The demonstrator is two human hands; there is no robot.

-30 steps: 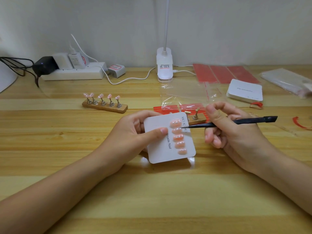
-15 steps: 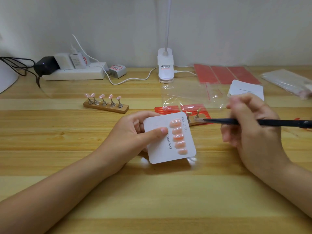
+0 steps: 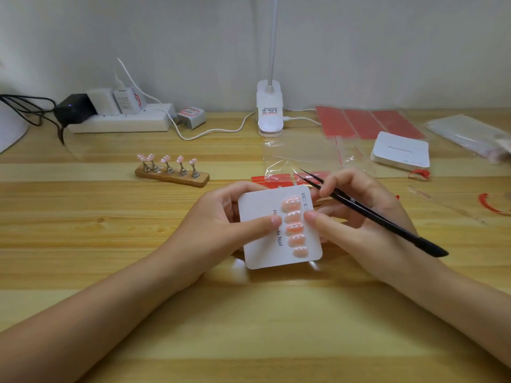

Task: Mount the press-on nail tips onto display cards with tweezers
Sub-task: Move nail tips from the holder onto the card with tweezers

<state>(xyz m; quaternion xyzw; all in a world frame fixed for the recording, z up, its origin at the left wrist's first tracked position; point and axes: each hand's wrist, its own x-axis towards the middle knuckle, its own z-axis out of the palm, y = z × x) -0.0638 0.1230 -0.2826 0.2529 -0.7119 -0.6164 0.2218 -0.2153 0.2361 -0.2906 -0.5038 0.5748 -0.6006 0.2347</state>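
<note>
Both forearms are being stretched forward and inward. The left hand [image 3: 229, 217] is being curled round a card's edge, thumb laid flat on its face. Tweezers are being held in the right hand [image 3: 362, 219], whose thumb is being pressed beside the nails.

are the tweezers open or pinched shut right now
Open: the tweezers show two separate tips with a gap and nothing between them, held in the right hand.
</note>
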